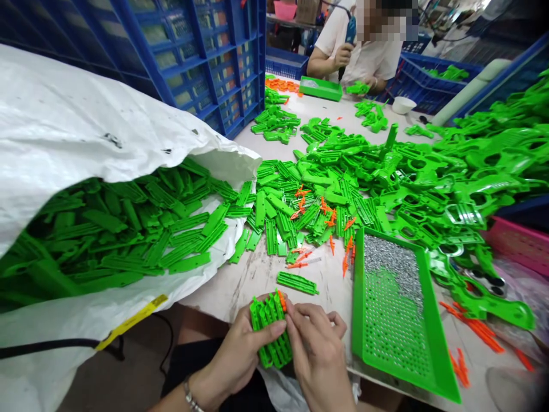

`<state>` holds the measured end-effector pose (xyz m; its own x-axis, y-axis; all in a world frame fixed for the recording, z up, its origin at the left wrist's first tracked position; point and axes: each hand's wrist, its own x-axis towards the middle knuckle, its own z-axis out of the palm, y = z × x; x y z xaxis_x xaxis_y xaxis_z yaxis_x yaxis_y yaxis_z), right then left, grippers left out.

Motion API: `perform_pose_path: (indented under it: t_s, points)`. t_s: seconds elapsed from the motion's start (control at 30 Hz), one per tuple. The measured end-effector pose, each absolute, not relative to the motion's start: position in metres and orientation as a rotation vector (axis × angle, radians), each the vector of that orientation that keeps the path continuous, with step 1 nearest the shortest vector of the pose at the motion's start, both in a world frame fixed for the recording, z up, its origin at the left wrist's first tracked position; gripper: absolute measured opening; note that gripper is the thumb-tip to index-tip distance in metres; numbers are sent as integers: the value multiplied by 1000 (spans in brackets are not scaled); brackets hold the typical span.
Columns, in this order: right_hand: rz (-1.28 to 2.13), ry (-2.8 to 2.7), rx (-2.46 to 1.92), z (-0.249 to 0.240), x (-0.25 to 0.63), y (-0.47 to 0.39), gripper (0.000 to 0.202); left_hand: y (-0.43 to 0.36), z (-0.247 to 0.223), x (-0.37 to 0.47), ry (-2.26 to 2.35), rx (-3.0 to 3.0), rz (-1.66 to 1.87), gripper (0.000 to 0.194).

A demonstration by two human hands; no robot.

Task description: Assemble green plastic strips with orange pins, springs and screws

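One pale flat worktable (253, 283) stretched out; just off its near edge the left hand (238, 352) clasped stacked, ribbed green plastic strips (266, 313), probably light, stiff, best gripped by their sides; the right hand (317, 346) pinched at a small orange plastic piece (282, 301), likely fragile.

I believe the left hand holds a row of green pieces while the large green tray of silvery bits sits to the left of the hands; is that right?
Not quite: the head view shows the large green tray of silvery bits to the right of the left hand and right hand. The left hand does hold a row of green pieces.
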<state>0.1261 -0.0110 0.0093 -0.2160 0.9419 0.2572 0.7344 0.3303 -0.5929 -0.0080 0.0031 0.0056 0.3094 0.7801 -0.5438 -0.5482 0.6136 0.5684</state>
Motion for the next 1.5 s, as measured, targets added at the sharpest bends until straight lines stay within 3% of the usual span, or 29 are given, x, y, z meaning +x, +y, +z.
perform_pose_path:
  t_s: [0.17,0.37,0.6,0.77,0.97,1.2,1.5]
  points:
    - [1097,-1979,-1413,18,145,-4,28,1,4,-19,868,248,810,27]
    - [397,-2172,-1662,-5,140,31,28,6,7,-28,968,147,809,30]
    - [514,-2336,-1503,0,154,32,33,8,3,-36,1008,91,817,38]
    - [354,-2115,-1682,9,142,67,16,6,2,-32,962,132,797,32]
    - [260,-1981,-1886,1,109,118,27,0,2,-29,964,126,785,36]
    - [294,-2020,-1858,0,116,107,21,6,-1,-38,971,97,793,35]
    - [306,-2090,-1756,-5,98,107,29,4,2,-39,978,99,860,27]
